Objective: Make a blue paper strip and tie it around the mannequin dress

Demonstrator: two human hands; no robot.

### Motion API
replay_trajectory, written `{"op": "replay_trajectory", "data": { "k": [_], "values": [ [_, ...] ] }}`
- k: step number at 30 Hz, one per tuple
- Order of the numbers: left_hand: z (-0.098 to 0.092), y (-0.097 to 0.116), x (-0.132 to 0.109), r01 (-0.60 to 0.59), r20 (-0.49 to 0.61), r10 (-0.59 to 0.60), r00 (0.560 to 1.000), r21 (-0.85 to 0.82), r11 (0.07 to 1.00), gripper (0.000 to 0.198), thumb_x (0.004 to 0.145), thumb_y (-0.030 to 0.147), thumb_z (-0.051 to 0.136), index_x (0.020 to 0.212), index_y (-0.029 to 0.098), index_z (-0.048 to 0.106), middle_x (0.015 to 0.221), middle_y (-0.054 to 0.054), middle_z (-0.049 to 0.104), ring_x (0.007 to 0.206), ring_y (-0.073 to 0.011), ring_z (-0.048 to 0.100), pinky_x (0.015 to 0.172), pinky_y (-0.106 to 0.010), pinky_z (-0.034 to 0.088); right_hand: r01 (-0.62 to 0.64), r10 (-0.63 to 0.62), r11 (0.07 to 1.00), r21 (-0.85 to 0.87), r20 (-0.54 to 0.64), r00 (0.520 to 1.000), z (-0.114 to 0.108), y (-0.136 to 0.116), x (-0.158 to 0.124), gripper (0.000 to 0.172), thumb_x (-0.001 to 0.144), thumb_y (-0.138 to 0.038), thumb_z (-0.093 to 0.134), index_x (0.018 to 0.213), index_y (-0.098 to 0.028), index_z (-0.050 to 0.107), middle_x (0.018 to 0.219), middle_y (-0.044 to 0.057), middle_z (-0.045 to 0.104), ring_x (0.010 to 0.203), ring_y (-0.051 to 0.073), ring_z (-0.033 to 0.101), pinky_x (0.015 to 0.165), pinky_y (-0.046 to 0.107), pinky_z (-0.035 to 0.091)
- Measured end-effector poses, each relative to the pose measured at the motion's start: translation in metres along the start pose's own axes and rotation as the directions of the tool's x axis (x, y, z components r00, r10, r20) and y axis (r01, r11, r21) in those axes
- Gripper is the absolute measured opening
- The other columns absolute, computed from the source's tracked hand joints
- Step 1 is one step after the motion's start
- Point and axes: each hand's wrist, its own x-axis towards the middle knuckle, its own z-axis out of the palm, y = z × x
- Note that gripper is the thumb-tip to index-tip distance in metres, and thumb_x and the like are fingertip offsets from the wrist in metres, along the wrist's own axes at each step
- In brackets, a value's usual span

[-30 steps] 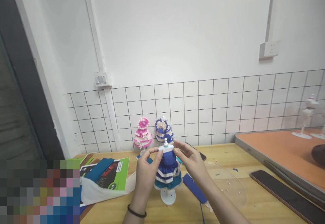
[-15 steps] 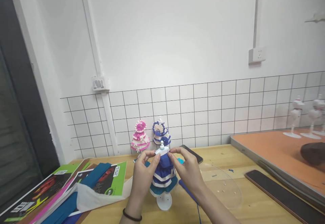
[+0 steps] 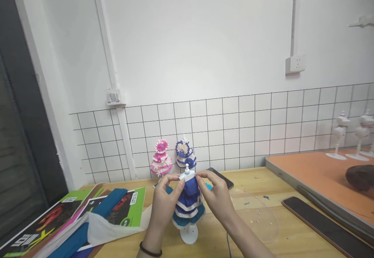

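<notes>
A small white mannequin stand [image 3: 188, 234] on the wooden table wears a paper dress [image 3: 188, 203] in dark blue, white and teal layers. My left hand [image 3: 165, 205] pinches the dress's left shoulder near the white bust top. My right hand [image 3: 214, 197] pinches the right shoulder from the other side. Both hands have their fingers closed on the top edge of the dress. A dark band sits on my left wrist.
Behind stand a pink paper dress model [image 3: 160, 158] and a blue one [image 3: 184, 152] by the tiled wall. Green booklets and blue paper strips [image 3: 111, 207] lie left. A clear plastic sheet [image 3: 254, 215], two phones [image 3: 321, 221] and an orange board [image 3: 324, 172] with white mannequins lie right.
The view shifted left and slightly up since a second ago. My fingers moved closer onto the dress shoulders; the dress tilts a little to the left.
</notes>
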Motion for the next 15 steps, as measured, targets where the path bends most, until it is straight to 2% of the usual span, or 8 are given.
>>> {"op": "replay_trajectory", "data": {
  "k": [6,11,15],
  "values": [
    [-0.0035,-0.001,0.001,0.012,0.039,-0.012,0.999,-0.003,1.0,0.027,0.069,0.041,0.065,0.079,0.016,0.065,0.09,-0.009,0.069,0.091,-0.0241,0.061,0.081,-0.034,0.047,-0.161,0.155,0.971,0.178,0.049,0.987,0.0021,-0.0014,0.0009,0.023,0.082,-0.038,0.052,0.076,-0.017,0.06,0.078,0.006,0.066,0.078,0.022,0.06,0.072,0.029,0.045],
    [-0.0065,-0.0008,0.0019,0.049,0.076,-0.049,0.996,0.0,0.999,0.026,0.071,0.04,0.064,0.081,0.016,0.064,0.095,-0.011,0.068,0.096,-0.0267,0.059,0.085,-0.037,0.044,-0.184,0.18,0.954,0.237,0.041,0.983,0.0053,-0.0008,-0.0003,0.023,0.083,-0.039,0.051,0.075,-0.018,0.055,0.073,0.003,0.061,0.073,0.018,0.057,0.066,0.026,0.043],
    [-0.0071,0.0,0.0032,0.091,0.095,-0.087,0.992,-0.038,0.995,0.029,0.07,0.04,0.065,0.083,0.015,0.064,0.099,-0.012,0.067,0.099,-0.0282,0.057,0.085,-0.038,0.044,-0.146,0.14,0.96,0.237,0.044,0.989,0.0077,0.0016,-0.0004,0.022,0.084,-0.039,0.049,0.077,-0.018,0.055,0.074,0.002,0.059,0.072,0.017,0.055,0.066,0.026,0.042]
  ]
}}
